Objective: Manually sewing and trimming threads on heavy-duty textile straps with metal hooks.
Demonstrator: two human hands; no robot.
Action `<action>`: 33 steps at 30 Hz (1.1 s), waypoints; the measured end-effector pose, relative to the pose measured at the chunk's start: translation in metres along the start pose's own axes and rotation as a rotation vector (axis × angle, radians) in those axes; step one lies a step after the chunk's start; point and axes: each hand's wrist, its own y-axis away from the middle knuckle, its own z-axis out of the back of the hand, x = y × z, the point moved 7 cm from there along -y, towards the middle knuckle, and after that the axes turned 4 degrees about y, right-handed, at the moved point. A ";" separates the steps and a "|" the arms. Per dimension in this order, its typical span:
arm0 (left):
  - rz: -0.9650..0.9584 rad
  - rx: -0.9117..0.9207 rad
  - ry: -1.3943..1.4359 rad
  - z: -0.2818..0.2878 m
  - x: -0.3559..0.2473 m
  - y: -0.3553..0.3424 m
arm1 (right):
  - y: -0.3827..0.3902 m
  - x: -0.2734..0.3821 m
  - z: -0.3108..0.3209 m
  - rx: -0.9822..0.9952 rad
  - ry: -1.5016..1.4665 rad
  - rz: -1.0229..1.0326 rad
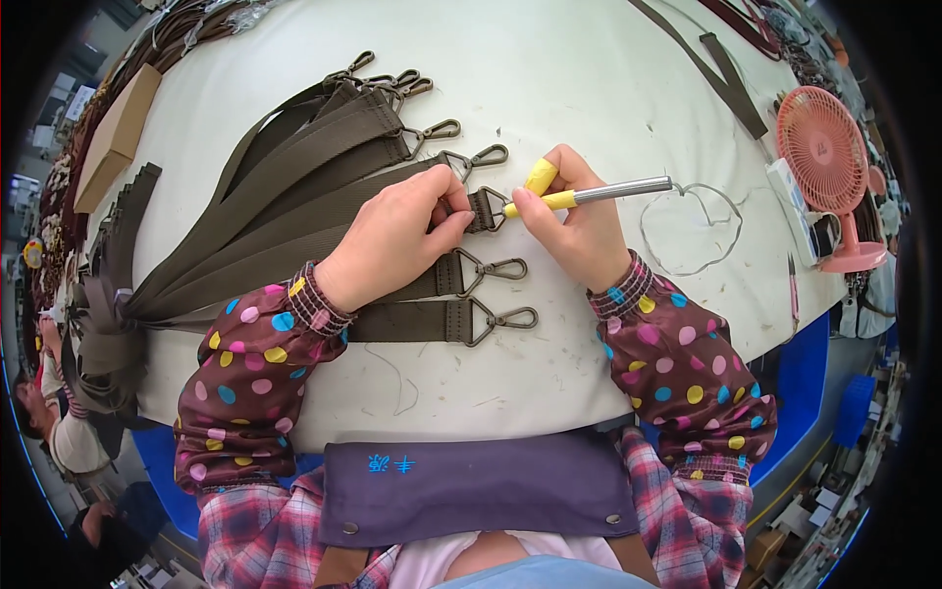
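Note:
Several dark olive webbing straps (pixel 285 221) fan out over the white table, their ends fitted with metal snap hooks (pixel 510 318). My left hand (pixel 397 231) is closed at one strap's stitched end (pixel 482 211), thumb and fingertips pinching it beside the hook's ring. In my right hand (pixel 577 224) is a pen-shaped tool (pixel 623 188) with a silver barrel and yellow grip, a thin grey cord leaving its far end. Its tip is at the ring by that strap end; my fingers partly hide the hook. Yellow tape (pixel 541 177) wraps my right index finger.
The grey cord (pixel 721 247) loops on the table (pixel 549 393) at right. Beyond it stand a pink fan (pixel 822 147), a white power strip (pixel 791 206) and a thin pink-handled tool (pixel 793 293). A cardboard box (pixel 118 137) and bundled straps (pixel 103 334) lie left; another person (pixel 83 432) sits there.

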 end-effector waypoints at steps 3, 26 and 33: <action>-0.014 0.029 -0.060 -0.003 -0.011 0.000 | 0.000 0.001 0.001 0.018 0.000 -0.043; 0.077 0.028 0.074 0.015 0.006 0.008 | 0.000 -0.010 0.002 -0.022 -0.133 -0.113; -0.134 0.143 -0.235 -0.004 -0.019 -0.003 | -0.001 -0.009 0.009 -0.073 -0.162 -0.140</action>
